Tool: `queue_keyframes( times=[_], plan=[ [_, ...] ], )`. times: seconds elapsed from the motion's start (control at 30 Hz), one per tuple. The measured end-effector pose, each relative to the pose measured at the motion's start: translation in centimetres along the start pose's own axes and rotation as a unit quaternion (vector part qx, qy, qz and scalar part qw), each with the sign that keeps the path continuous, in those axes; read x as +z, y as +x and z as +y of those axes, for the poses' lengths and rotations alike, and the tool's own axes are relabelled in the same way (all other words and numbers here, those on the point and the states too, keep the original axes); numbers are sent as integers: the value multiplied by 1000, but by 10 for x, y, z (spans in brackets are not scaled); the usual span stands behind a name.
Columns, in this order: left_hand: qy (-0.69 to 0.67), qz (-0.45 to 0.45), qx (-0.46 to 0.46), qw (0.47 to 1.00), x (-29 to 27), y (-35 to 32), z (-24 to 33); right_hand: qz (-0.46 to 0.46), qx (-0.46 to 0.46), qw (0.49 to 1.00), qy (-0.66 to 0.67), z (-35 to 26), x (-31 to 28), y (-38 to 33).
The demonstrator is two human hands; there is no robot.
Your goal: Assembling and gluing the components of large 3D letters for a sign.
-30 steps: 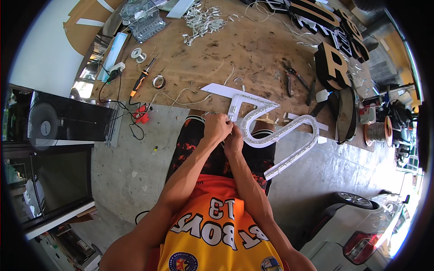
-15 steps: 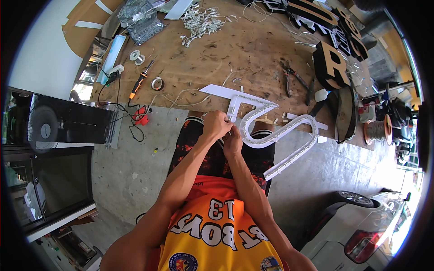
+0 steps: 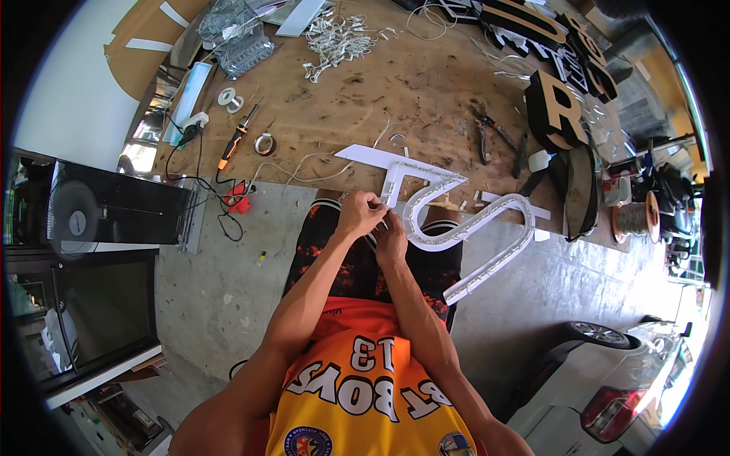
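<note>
A white S-shaped sign letter [image 3: 464,220] with rows of small light modules inside lies half on the wooden workbench [image 3: 395,83] and half over my lap. My left hand [image 3: 359,213] is at the letter's upper left end, with its fingers pinched on a small white piece [image 3: 378,200]. Just below, my right hand [image 3: 392,240] touches the left one and grips the rim of the letter's lower curve. What exactly sits between the fingertips is too small to tell.
On the bench lie pliers [image 3: 490,133], an orange-handled tool [image 3: 234,144], tape rolls [image 3: 264,143], a heap of white modules [image 3: 342,38] and dark block letters [image 3: 555,114]. A black fan [image 3: 76,220] stands at the left. A wire spool [image 3: 635,216] and a car [image 3: 631,395] are at the right.
Almost nothing has changed. Both hands stay pressed together at the letter's left end, with only slight finger movement.
</note>
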State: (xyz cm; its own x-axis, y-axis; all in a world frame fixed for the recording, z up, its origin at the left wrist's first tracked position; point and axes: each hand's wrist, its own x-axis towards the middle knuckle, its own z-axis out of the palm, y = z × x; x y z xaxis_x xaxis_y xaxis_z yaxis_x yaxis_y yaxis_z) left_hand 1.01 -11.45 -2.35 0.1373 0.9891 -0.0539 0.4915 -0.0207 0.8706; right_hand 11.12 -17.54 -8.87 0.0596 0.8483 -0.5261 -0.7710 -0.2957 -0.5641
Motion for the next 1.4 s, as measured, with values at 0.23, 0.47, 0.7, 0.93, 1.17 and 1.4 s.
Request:
queue_keyframes(
  times=[0.23, 0.47, 0.7, 0.93, 1.17, 1.4],
  plan=[
    [5, -5, 4, 1000, 3, -1, -1, 9, -3, 1000, 3, 1, -2, 5],
    [68, 6, -14, 998, 7, 1, 6, 18, -6, 1000, 19, 0, 2, 3],
    [88, 2, -16, 996, 6, 1, 9, 22, -1, 1000, 20, -4, 7, -1],
    [98, 1, -2, 995, 7, 1, 10, 20, -2, 1000, 21, -3, 5, 0],
    [147, -27, -38, 988, 4, 10, 15, 24, -1, 999, 21, 1, 1, 5],
    [145, -37, -76, 986, 2, 12, 21, 16, 1, 1000, 9, 3, -5, 8]
  ],
)
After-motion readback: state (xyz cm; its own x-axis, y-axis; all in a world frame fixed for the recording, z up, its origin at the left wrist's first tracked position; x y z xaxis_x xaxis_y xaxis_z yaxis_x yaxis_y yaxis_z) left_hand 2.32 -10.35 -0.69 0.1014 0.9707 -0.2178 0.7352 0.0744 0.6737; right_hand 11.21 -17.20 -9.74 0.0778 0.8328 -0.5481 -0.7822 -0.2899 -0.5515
